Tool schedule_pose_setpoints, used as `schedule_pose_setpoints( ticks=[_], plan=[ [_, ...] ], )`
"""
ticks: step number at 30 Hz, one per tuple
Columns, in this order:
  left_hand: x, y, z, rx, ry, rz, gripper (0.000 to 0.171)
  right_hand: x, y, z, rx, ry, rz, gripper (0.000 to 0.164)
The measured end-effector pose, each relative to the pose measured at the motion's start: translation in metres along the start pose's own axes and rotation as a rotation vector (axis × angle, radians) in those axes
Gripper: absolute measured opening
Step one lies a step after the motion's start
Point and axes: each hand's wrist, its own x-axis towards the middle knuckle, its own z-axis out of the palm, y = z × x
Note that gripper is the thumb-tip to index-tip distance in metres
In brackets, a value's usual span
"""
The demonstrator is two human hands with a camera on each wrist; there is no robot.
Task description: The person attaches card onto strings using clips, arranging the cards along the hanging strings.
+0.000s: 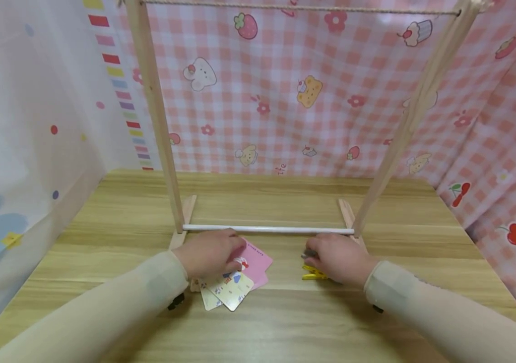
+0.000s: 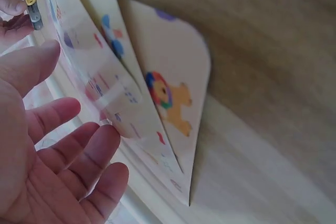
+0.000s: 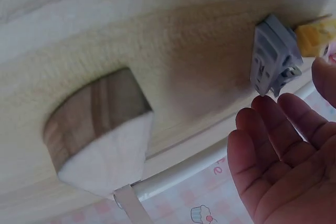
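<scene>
Several overlapping cards (image 1: 231,291) lie on the table, one pink (image 1: 257,261) and others cream with small printed pictures. Over their left part reaches my left hand (image 1: 212,252); in the left wrist view its fingers (image 2: 105,145) are loosely bent beside the cards, with a gap to the thumb. My right hand (image 1: 339,254) is at a grey clothespin (image 3: 274,56) and a yellow clothespin (image 1: 313,273) on the table. Its fingertips are close to the grey one, without a visible pinch; whether they touch it I cannot tell. In the head view the hand partly hides both.
A wooden frame surrounds the work area, with a left post (image 1: 158,116), a right post (image 1: 409,121), a white bar (image 1: 267,229) low between them and a rope (image 1: 299,7) strung across the top. Wooden feet (image 3: 105,129) stand on the table (image 1: 285,322). Patterned curtains hang behind and at both sides.
</scene>
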Motion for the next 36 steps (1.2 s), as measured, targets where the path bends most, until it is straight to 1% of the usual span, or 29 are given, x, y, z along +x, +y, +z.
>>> schedule_pose_setpoints(
  ticks=[4, 8, 11, 16, 20, 26, 29, 36],
  plan=[
    [0.002, -0.001, 0.0, -0.017, -0.028, -0.014, 0.062, 0.002, -0.001, 0.002, -0.003, -0.014, 0.014, 0.014],
    [0.004, -0.002, -0.002, -0.034, -0.049, 0.014, 0.066, 0.004, -0.002, 0.005, 0.006, -0.03, 0.018, 0.015],
    [0.005, -0.002, -0.003, -0.038, -0.062, 0.04, 0.069, 0.005, -0.003, 0.007, -0.008, -0.028, 0.013, 0.014],
    [0.007, -0.001, -0.004, -0.034, -0.071, 0.051, 0.073, 0.005, -0.003, 0.009, -0.039, -0.011, -0.006, 0.014],
    [0.007, -0.001, -0.005, -0.039, -0.08, 0.046, 0.076, 0.005, -0.003, 0.009, -0.053, 0.006, -0.019, 0.015],
    [0.009, -0.004, -0.007, -0.064, -0.127, 0.034, 0.087, 0.004, -0.003, 0.012, -0.059, 0.049, -0.049, 0.016],
    [0.011, -0.004, -0.008, -0.091, -0.143, 0.029, 0.09, 0.004, -0.004, 0.012, -0.057, 0.06, -0.059, 0.016],
    [0.014, -0.002, -0.006, -0.117, -0.151, 0.007, 0.093, 0.004, -0.006, 0.011, -0.062, 0.048, -0.054, 0.016]
  ],
)
